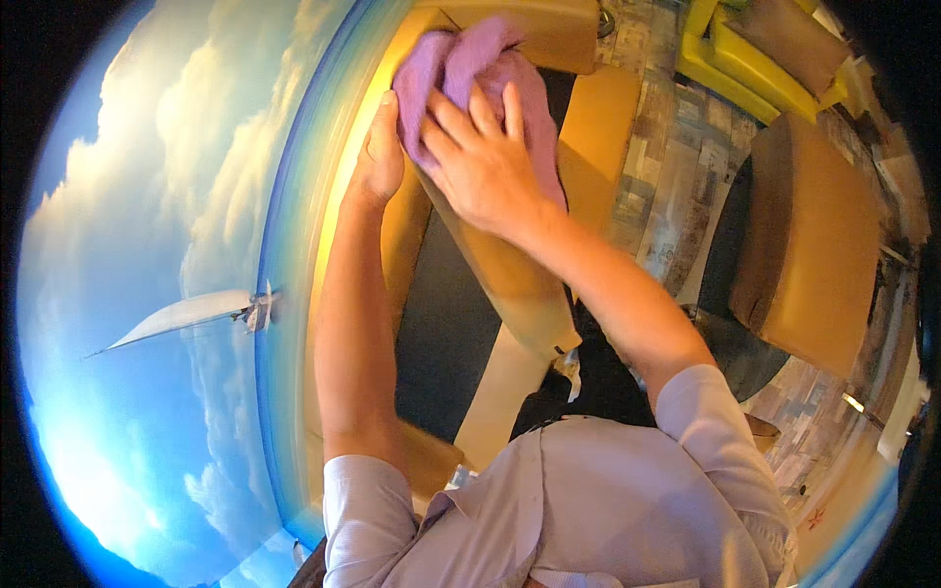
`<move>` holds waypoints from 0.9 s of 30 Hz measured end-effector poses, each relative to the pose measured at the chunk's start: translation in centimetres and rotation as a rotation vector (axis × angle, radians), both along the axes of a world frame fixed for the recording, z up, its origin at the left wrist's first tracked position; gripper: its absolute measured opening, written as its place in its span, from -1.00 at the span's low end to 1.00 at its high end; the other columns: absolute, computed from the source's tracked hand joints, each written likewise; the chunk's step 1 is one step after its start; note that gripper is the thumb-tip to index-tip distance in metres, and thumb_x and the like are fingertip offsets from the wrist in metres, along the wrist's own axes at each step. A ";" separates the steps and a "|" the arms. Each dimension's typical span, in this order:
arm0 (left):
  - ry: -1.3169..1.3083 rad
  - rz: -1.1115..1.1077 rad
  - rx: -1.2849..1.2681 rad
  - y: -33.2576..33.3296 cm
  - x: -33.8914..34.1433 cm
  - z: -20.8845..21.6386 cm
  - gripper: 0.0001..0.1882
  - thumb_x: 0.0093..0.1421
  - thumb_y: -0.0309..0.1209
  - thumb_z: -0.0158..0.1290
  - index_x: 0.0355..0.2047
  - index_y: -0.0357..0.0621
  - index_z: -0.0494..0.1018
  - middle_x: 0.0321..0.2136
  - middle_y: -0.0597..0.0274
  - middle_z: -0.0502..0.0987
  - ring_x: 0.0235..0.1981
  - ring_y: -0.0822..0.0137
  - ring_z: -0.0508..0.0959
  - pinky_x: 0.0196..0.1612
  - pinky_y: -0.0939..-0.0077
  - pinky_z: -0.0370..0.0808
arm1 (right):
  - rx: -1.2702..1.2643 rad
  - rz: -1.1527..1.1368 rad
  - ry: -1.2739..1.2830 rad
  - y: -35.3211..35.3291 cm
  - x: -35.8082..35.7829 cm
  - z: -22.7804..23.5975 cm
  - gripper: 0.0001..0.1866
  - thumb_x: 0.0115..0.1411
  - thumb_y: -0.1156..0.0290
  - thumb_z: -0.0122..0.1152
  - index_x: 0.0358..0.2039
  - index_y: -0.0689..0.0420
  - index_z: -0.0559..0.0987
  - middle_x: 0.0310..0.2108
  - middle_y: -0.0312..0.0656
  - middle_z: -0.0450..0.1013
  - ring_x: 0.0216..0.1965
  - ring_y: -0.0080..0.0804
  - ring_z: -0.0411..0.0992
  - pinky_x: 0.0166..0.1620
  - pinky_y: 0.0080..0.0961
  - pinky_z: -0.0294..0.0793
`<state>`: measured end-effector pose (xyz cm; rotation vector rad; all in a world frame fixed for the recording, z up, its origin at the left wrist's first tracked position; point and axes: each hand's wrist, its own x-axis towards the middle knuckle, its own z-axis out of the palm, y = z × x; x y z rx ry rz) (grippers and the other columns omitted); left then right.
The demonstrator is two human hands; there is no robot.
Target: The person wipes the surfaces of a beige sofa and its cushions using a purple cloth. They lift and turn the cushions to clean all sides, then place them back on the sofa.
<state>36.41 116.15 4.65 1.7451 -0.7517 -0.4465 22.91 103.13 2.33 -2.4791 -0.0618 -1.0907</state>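
Observation:
A purple cloth [534,108] lies bunched over the far end of a long tan padded-looking piece [524,284]. My right hand [480,167] rests on the cloth from above, fingers spread and pressing into its folds. Close beside the cloth's left edge is my left hand [380,152], its thumb pointing away from me. The other left fingers are hidden, so I cannot tell what they grip. Below the tan piece shows a dark panel [446,328].
A bright wall picture of sky and a sailboat [191,318] curves along the left. To the right stand a tan seat or table [823,245] and a yellow-green armchair [755,69] with a brown cushion [792,41]. Patterned wood-look flooring [667,186] runs between them.

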 end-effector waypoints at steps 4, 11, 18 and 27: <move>-0.086 -0.012 0.105 -0.5 1.0 0.2 -0.16 0.59 0.17 -0.55 0.37 -0.27 0.40 0.31 0.02 0.48 0.39 0.13 0.36 0.49 0.22 0.12 | 0.030 0.069 0.136 1.9 -4.2 -4.6 -0.51 0.27 0.17 0.26 0.19 0.01 0.58 0.40 -0.15 0.32 0.40 0.11 0.21 0.41 0.53 -0.05; -0.159 0.143 0.170 -0.7 2.0 0.3 -0.33 0.44 0.04 0.12 0.33 -0.22 0.46 0.20 -0.05 0.57 0.24 0.19 0.52 0.32 0.31 0.39 | -0.107 0.328 0.250 5.9 -14.5 -16.1 -0.64 0.19 0.21 0.27 -0.03 0.03 0.69 0.07 -0.23 0.52 0.21 -0.07 0.39 0.41 0.37 0.10; -0.143 0.282 0.097 1.3 3.8 0.2 -0.40 0.40 -0.02 0.21 0.24 -0.22 0.53 0.05 0.13 0.64 0.07 0.30 0.61 0.16 0.39 0.53 | -0.152 0.595 0.510 9.0 -28.4 -28.4 -0.58 0.19 0.25 0.22 0.04 0.06 0.72 0.21 -0.26 0.50 0.31 -0.20 0.36 0.52 0.27 -0.05; -0.157 0.356 0.125 1.8 -0.5 1.3 -0.45 0.43 -0.06 0.15 0.22 -0.24 0.54 0.09 0.14 0.62 0.10 0.32 0.57 0.20 0.42 0.47 | 0.022 0.353 0.389 9.2 -19.5 -21.8 -0.36 0.27 0.32 0.14 0.40 -0.03 0.47 0.39 -0.41 0.38 0.13 -0.32 0.40 0.35 0.16 0.22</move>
